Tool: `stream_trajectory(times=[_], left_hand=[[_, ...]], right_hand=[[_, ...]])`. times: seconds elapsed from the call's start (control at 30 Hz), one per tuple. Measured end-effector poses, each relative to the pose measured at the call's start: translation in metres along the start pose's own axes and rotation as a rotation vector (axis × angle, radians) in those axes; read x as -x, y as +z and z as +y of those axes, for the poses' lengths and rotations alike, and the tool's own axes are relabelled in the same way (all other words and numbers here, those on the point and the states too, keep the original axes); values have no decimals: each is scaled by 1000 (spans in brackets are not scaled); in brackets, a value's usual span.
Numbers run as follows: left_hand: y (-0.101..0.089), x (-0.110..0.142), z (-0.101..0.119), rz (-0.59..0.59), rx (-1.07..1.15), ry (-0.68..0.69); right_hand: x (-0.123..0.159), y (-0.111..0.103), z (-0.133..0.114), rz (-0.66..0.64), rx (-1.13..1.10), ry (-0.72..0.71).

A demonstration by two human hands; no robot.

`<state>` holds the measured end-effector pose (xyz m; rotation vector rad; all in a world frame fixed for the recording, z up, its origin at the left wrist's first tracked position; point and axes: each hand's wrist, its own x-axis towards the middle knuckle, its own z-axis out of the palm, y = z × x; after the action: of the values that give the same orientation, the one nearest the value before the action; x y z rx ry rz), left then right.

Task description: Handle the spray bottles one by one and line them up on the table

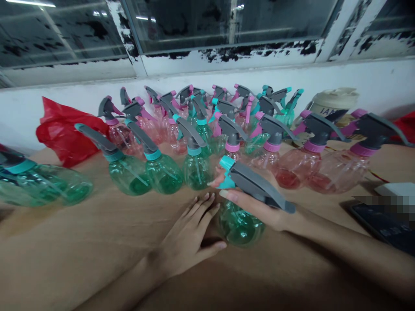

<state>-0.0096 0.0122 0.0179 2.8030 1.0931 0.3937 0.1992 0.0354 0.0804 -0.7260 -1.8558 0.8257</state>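
Observation:
My right hand (pixel 259 209) is wrapped around the neck of a green spray bottle (pixel 241 229) with a grey and teal trigger head, right in front of me. The bottle stands upright or nearly so, and its nozzle points to the left. Beside it, my left hand (pixel 191 235) lies flat on the wooden table (pixel 106 246), fingers stretched out and holding nothing. Just beyond my hands are more green spray bottles (pixel 164 172) with teal collars. To the right stand pink spray bottles (pixel 300 166) with pink collars.
Several more pink and green sprayers crowd the table's back by the white wall (pixel 385 77). A red plastic bag (pixel 66 134) sits at the left. On the right are a pale lidded container (pixel 335 101), a white box (pixel 397 189) and a dark phone (pixel 382 224).

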Motion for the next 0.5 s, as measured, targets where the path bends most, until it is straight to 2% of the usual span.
stream_trajectory(times=[0.5], left_hand=[[3,2,0,-4,23,-18]], right_hand=[[1,1,1,23,-27,-40]])
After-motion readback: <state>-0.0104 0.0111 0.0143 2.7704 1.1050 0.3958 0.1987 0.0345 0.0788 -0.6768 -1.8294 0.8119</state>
